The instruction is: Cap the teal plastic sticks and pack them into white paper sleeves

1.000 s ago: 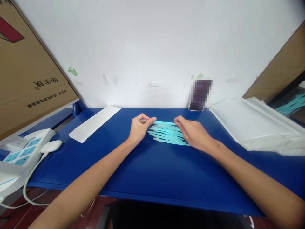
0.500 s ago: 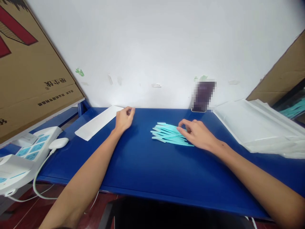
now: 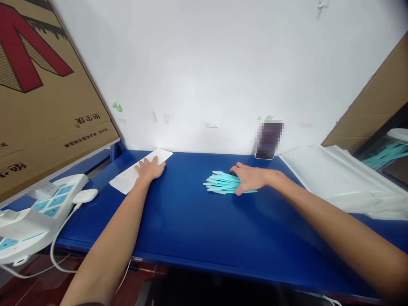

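Observation:
My left hand (image 3: 148, 169) lies flat with its fingers spread on a long white paper-like strip or sleeve (image 3: 126, 180) at the table's back left. Part of the strip is hidden under the fingers. Toward the middle right lies a small pile of thin turquoise plastic sticks (image 3: 219, 182), shaped like eyebrow razors, with narrow ends pointing left. My right hand (image 3: 251, 177) is closed around the pile's right part, thumb on the near side and fingers on the far side. The palm hides the right ends, apart from one stick poking out below.
A phone (image 3: 268, 142) leans against the white wall. Stacked whitish plastic bags (image 3: 321, 174) lie on the right of the blue table (image 3: 197, 229). A power strip (image 3: 57, 208) with a white charger (image 3: 85, 196) sits left, below a cardboard box (image 3: 63, 97). More turquoise sticks show in a container (image 3: 387, 155).
My left hand has opened and come down onto the white strip. My right hand has moved left over the turquoise sticks and spans them. The view has tilted slightly.

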Available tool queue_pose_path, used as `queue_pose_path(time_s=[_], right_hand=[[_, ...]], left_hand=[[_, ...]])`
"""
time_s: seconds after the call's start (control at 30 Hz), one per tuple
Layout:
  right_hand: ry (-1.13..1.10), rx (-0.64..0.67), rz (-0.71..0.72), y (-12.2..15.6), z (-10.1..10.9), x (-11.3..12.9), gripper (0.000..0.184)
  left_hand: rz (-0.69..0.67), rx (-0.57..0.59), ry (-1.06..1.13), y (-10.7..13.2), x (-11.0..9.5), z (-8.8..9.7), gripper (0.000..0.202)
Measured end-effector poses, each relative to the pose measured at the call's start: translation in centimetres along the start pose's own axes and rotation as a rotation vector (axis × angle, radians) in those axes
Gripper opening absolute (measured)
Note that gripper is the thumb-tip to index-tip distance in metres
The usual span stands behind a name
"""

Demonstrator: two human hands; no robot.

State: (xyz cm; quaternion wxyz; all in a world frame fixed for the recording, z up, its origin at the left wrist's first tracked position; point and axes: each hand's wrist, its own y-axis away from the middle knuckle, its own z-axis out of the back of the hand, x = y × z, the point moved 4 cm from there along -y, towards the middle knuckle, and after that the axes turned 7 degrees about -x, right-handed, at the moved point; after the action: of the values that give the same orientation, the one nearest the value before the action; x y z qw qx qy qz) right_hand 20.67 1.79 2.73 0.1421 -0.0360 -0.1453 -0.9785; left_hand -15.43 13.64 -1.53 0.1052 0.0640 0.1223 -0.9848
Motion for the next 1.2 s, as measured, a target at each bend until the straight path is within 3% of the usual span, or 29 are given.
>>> queue_pose_path(time_s=[0.13,0.3,0.47,0.63,0.8,0.9,1.0,1.07,1.2], right_hand=[[0.231,0.057,-0.008,-1.5,1.1,2.3,0.077],[0.321,0.001,0.064,-2.3,0.1,4.4,0.044],[0.338,-0.120,0.167,-1.1,-1.4,4.0,0.034],[0.349,-0.365,0.277,0.8,-2.4,2.7,0.024],[0.164,-0.431,0.211,2.0,-2.1,0.3,0.003],[0.084,-0.460,0.156,2.7,-1.7,-0.7,0.005],[0.025,-0.409,0.132,3.2,-1.7,-0.2,0.004],[0.002,-0.341,0.156,3.2,-2.0,0.9,0.002],[0.020,-0.230,0.242,2.4,-2.1,3.2,0.006]], left_hand=[[-0.230,0.022,-0.017,2.2,-4.3,0.5,0.085],[-0.464,0.077,0.110,5.3,-8.3,0.2,0.089],[-0.526,0.100,0.162,6.0,-9.2,-0.4,0.087],[-0.628,0.133,0.245,5.9,-9.8,0.3,0.087],[-0.750,0.196,0.350,6.6,-10.2,1.2,0.095],[-0.729,0.192,0.375,6.9,-10.3,1.6,0.092],[-0.626,0.196,0.518,6.5,-10.3,2.3,0.083],[-0.510,0.146,0.764,5.7,-10.0,3.2,0.078],[-0.197,0.029,1.540,3.5,-8.2,4.3,0.064]])
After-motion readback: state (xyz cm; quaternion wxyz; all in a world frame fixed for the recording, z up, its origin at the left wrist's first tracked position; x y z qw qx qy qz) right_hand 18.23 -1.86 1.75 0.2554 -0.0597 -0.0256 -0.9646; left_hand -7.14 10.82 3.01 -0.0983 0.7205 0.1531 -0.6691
